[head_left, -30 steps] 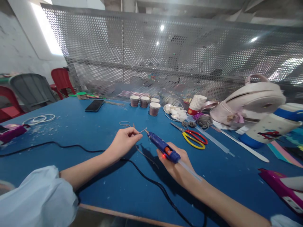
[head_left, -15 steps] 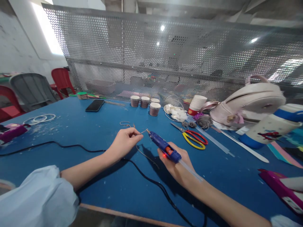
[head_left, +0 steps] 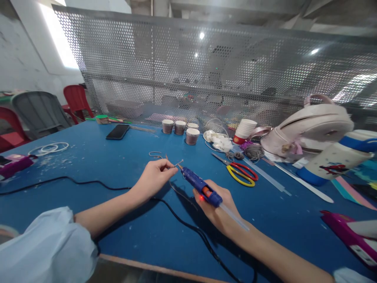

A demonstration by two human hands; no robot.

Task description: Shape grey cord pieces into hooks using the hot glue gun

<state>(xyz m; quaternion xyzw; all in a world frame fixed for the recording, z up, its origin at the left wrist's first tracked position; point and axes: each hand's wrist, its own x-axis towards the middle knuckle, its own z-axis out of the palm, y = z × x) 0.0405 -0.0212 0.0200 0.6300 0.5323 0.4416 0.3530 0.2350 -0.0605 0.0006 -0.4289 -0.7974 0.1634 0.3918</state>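
Note:
Between its thumb and fingertips, my left hand (head_left: 157,177) pinches a thin grey cord (head_left: 179,162), whose short end sticks out to the right. More of the cord trails on the table behind and below the hand. My right hand (head_left: 216,204) is wrapped round a blue glue gun (head_left: 194,180) with an orange part and a lit red light. A clear glue stick (head_left: 234,216) protrudes from its rear. The gun's tip is close to my left fingertips, by the cord; whether it touches cannot be made out.
Yellow-and-red scissors (head_left: 240,173) lie right of the gun. Behind are several wrapped cups (head_left: 192,136), a paper cup stack (head_left: 245,130), grey yarn (head_left: 253,151) and a phone (head_left: 118,132). A black cable (head_left: 188,226) crosses the blue table. A bottle (head_left: 338,159) and bag (head_left: 312,122) stand right.
My right hand has shifted the glue gun slightly left and down, bringing its tip from the cord's end nearer my left fingertips. My left hand stays almost still.

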